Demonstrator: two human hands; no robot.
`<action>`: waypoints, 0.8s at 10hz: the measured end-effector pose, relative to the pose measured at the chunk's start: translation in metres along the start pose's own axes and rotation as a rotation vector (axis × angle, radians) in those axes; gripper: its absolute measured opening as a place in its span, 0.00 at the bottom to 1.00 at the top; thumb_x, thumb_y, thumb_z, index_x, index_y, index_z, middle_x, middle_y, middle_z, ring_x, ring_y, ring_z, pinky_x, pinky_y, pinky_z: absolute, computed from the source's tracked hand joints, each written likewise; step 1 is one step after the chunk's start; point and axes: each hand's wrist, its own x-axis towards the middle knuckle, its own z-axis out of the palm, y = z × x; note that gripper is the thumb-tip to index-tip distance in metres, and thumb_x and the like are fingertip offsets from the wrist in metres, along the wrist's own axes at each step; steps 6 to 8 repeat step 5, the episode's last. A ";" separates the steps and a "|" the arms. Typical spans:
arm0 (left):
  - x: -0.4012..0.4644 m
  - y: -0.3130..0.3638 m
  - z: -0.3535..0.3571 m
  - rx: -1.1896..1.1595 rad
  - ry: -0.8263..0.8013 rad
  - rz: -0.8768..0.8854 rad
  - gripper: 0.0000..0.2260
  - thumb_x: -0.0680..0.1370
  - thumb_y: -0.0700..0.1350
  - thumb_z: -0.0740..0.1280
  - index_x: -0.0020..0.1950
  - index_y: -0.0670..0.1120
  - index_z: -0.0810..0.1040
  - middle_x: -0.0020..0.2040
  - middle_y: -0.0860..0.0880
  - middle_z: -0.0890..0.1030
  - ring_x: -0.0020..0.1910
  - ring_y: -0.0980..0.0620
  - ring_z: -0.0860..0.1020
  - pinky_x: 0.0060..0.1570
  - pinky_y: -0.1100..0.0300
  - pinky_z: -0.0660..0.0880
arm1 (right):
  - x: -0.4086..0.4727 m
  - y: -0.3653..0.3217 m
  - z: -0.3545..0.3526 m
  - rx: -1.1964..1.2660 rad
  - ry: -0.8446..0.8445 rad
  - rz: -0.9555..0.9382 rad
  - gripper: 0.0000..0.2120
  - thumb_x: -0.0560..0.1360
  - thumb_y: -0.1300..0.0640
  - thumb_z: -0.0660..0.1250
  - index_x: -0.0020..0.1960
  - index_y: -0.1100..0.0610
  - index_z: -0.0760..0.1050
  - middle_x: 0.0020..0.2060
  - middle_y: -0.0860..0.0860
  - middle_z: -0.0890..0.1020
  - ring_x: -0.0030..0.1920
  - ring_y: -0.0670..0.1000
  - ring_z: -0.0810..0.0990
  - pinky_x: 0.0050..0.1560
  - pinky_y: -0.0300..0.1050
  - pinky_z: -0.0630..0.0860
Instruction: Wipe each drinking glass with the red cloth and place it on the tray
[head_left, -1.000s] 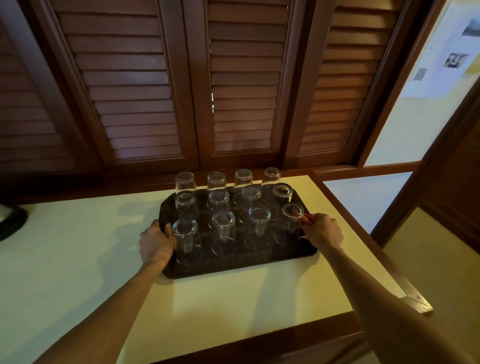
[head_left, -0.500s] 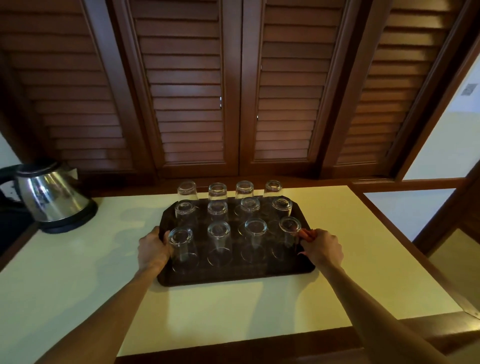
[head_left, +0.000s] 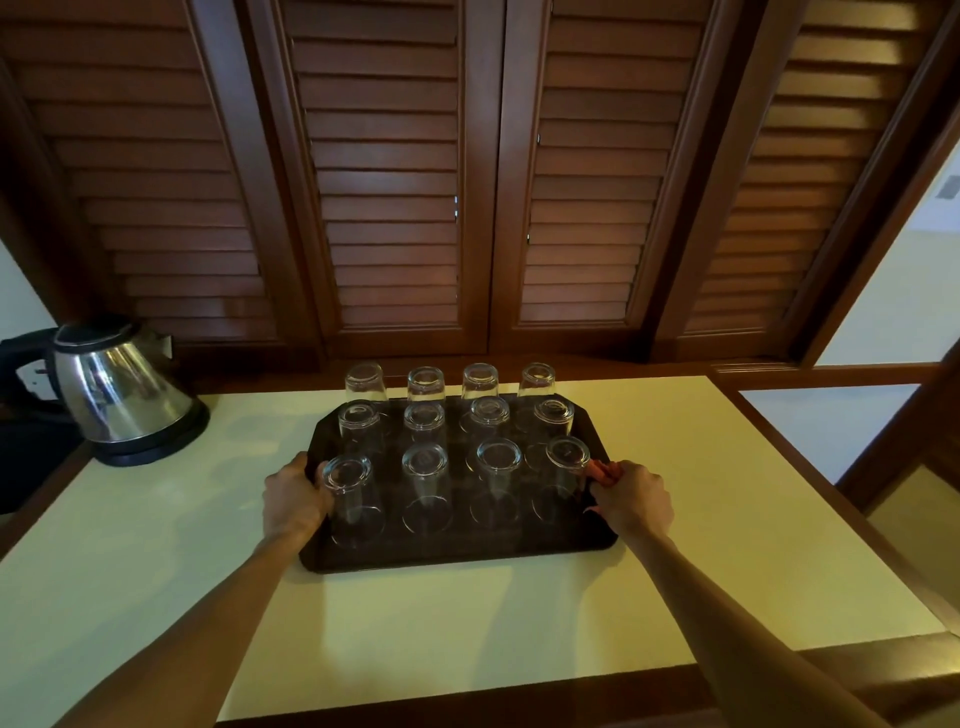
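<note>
**Both hands on a full tray**

We look first at the louvred wooden doors (head_left: 395, 197) filling the wall behind, then at the cream-topped desk (head_left: 675, 519) with its dark wood edging. On it lies the dark tray (head_left: 457, 558), near the middle. A steel kettle (head_left: 122, 392) stands well apart at the far left. Twelve drinking glasses (head_left: 426, 488) stand upside down on the tray in three rows of four. Our left hand (head_left: 293, 501) has its grip closed over the tray's left edge, just beside the nearest corner glass. Our right hand (head_left: 631, 501) is closed over the right edge, with the red cloth (head_left: 602, 472) bunched under its fingers, only a small fold showing against the tray.
</note>
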 end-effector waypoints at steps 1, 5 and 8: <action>-0.001 0.002 -0.001 0.016 0.002 -0.005 0.20 0.78 0.40 0.75 0.69 0.38 0.77 0.60 0.36 0.84 0.58 0.35 0.82 0.63 0.37 0.79 | 0.001 0.000 0.001 0.005 0.000 0.010 0.08 0.77 0.48 0.69 0.51 0.52 0.80 0.40 0.51 0.81 0.41 0.54 0.80 0.39 0.49 0.79; 0.007 0.024 -0.038 0.201 -0.157 -0.073 0.16 0.86 0.48 0.62 0.67 0.38 0.77 0.67 0.37 0.79 0.65 0.39 0.78 0.67 0.45 0.74 | -0.004 -0.011 -0.029 -0.120 0.058 -0.055 0.14 0.79 0.43 0.67 0.50 0.55 0.79 0.46 0.53 0.79 0.41 0.53 0.79 0.41 0.49 0.80; 0.007 0.024 -0.038 0.201 -0.157 -0.073 0.16 0.86 0.48 0.62 0.67 0.38 0.77 0.67 0.37 0.79 0.65 0.39 0.78 0.67 0.45 0.74 | -0.004 -0.011 -0.029 -0.120 0.058 -0.055 0.14 0.79 0.43 0.67 0.50 0.55 0.79 0.46 0.53 0.79 0.41 0.53 0.79 0.41 0.49 0.80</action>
